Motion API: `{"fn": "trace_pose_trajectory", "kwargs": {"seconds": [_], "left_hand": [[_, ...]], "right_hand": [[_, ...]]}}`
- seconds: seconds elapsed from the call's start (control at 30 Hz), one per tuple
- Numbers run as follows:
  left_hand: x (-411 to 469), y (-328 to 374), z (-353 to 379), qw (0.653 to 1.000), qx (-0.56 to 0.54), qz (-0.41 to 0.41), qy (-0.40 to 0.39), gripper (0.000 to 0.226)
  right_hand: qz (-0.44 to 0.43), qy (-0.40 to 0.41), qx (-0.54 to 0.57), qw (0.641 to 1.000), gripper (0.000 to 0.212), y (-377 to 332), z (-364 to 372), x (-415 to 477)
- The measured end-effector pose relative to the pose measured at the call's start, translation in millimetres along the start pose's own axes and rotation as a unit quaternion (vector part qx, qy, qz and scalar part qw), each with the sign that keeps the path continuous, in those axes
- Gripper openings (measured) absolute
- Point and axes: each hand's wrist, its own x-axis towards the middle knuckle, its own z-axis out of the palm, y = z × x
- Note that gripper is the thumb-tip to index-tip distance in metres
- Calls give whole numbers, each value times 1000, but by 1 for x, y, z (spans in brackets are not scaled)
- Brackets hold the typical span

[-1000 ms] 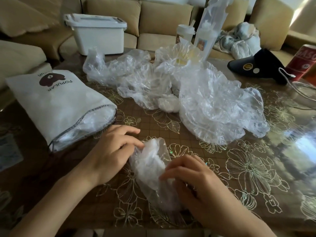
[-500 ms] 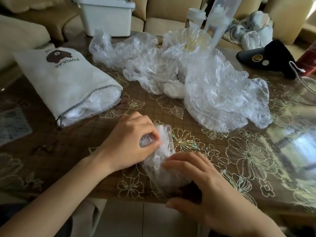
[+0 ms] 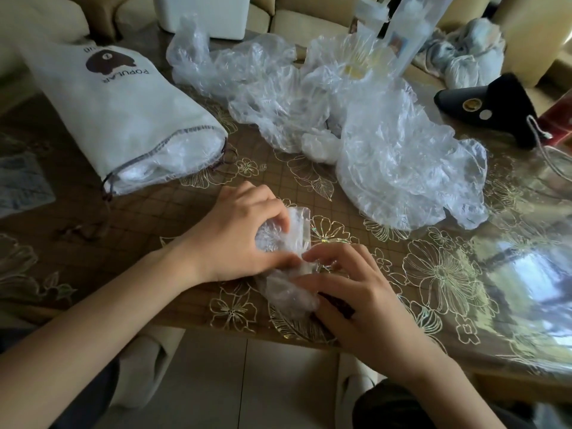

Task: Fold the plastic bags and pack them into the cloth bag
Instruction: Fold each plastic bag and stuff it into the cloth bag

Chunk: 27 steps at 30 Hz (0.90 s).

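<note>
A clear plastic bag (image 3: 286,258), folded into a narrow strip, lies on the table near its front edge. My left hand (image 3: 238,236) grips the strip's far end, fingers and thumb curled round the rolled plastic. My right hand (image 3: 349,289) presses its fingertips on the near part of the strip. The white cloth bag (image 3: 123,116) with a brown bear print lies on its side at the left, mouth toward me, with plastic showing inside. A heap of crumpled clear plastic bags (image 3: 356,131) covers the table's middle and right.
The table (image 3: 448,274) has a glossy floral cover. A white storage box (image 3: 201,17) stands at the back, a clear tall container (image 3: 411,35) behind the heap, a black pouch (image 3: 498,106) with a cord at the right. Sofas surround the table.
My left hand has rolled the far end of the strip toward me and curled tighter round it. My right hand's fingers slid up to meet it. The camera tilted down and nearer.
</note>
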Motion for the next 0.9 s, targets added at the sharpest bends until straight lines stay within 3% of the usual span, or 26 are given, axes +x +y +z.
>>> {"fn": "trace_pose_trajectory", "kwargs": {"seconds": [0.1,0.17,0.3,0.43,0.53,0.6,0.77,0.83,0.9], "left_hand": [[-1,1,0,1000,18,18,3,43],[-1,2,-1,999,27,35,14,35],[-4,3,-4,999,-34,24,20,57],[-4,5,-2,999,24,43,21,67],[-3,6,0,997,45,43,41,48],[-3,4,1,997,52,46,46,40],[-3,1,3,998,33,40,30,38],[-6,1,5,999,20,38,29,36],[-6,0,6,998,15,43,34,34]], "right_hand": [[77,18,58,995,12,1,4,8],[159,37,89,982,16,-1,5,16],[254,57,90,961,33,-4,6,28],[270,94,25,958,45,-10,13,38],[280,95,-22,955,30,-14,18,40],[292,99,12,951,11,-13,15,41],[356,23,287,889,28,-2,-12,48],[345,-54,220,911,55,0,-14,47],[319,-74,107,939,53,2,-8,50]]}}
